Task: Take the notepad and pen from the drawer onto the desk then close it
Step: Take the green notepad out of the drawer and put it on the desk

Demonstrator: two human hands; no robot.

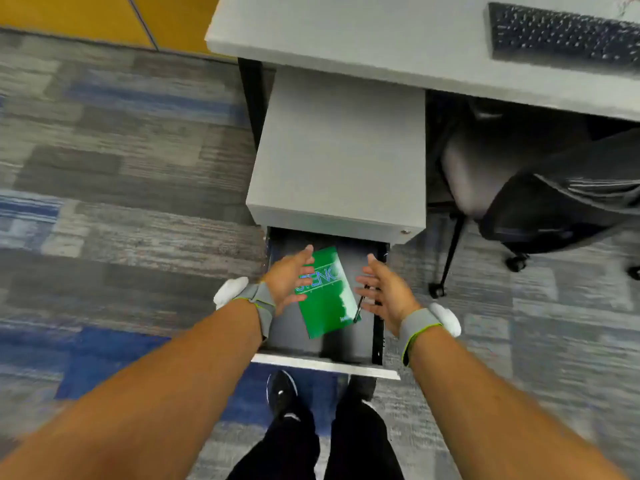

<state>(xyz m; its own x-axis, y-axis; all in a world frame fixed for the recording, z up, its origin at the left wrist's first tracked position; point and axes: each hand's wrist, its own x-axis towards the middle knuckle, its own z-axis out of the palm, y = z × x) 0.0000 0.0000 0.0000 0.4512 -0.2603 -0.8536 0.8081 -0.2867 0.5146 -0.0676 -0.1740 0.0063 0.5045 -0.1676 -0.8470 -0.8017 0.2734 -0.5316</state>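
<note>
A green steno notepad (327, 299) lies flat in the open dark drawer (346, 344) of a grey pedestal cabinet (341, 150). A thin dark pen (358, 308) lies along the notepad's right edge. My left hand (289, 277) hovers over the notepad's left side with fingers spread, holding nothing. My right hand (382, 292) is just right of the notepad, above the pen, palm turned inward and fingers apart. The pale grey desk (346, 32) stretches across the top of the view, beyond the cabinet.
A black keyboard (561, 34) sits on the desk at the upper right. An office chair (554, 192) stands to the right of the cabinet, partly under the desk. My feet (282, 391) stand just in front of the drawer's white front edge. Patterned carpet covers the floor.
</note>
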